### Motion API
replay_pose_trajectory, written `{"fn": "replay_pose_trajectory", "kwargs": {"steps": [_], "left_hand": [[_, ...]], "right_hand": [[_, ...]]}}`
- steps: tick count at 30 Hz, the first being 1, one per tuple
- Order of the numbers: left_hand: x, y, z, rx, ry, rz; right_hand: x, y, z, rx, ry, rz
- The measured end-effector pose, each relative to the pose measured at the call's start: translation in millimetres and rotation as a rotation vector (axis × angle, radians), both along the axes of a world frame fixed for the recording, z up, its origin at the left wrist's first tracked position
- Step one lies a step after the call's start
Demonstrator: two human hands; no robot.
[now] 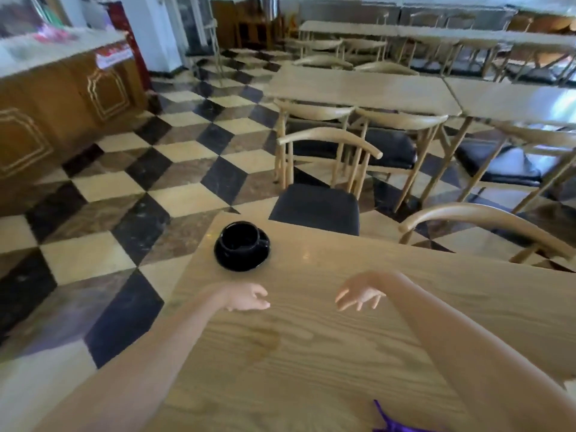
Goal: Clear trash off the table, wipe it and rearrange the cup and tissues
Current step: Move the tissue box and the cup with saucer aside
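Note:
A black cup [240, 240] stands on a black saucer [232, 260] near the far left corner of the light wooden table [311, 353]. My left hand [247, 297] hovers just below the saucer, fingers apart, holding nothing. My right hand [358, 296] hangs over the middle of the table, fingers spread and empty. A faint brownish stain [261, 341] marks the tabletop between my forearms. A bit of purple material [389, 424] shows at the bottom edge. No tissues or trash are in sight.
Wooden chairs with black seats [314, 207] stand across the table, another chair back [486, 226] to the right. More tables [358, 88] fill the room behind. A checkered floor [140, 198] lies left, with a wooden counter [46, 113] beyond.

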State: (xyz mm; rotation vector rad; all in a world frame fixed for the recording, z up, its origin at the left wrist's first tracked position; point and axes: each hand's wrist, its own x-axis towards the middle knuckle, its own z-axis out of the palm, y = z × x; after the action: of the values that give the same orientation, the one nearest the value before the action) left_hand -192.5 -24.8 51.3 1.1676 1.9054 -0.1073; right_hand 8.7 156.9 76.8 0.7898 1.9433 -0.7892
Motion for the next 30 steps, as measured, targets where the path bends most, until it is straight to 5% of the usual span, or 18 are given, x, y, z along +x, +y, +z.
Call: {"fn": "replay_pose_trajectory", "kwargs": {"steps": [10, 21, 30], "left_hand": [[-120, -48, -21, 0.034, -0.048, 0.242], [-168, -12, -74, 0.469, 0.033, 0.452], [-169, 12, -124, 0.754, 0.008, 0.593]], "right_hand": [[-135, -24, -38, 0.129, 0.197, 0.020], [-186, -13, -84, 0.380, 0.497, -0.267], [-192, -18, -135, 0.333, 0.762, -0.593]]}}
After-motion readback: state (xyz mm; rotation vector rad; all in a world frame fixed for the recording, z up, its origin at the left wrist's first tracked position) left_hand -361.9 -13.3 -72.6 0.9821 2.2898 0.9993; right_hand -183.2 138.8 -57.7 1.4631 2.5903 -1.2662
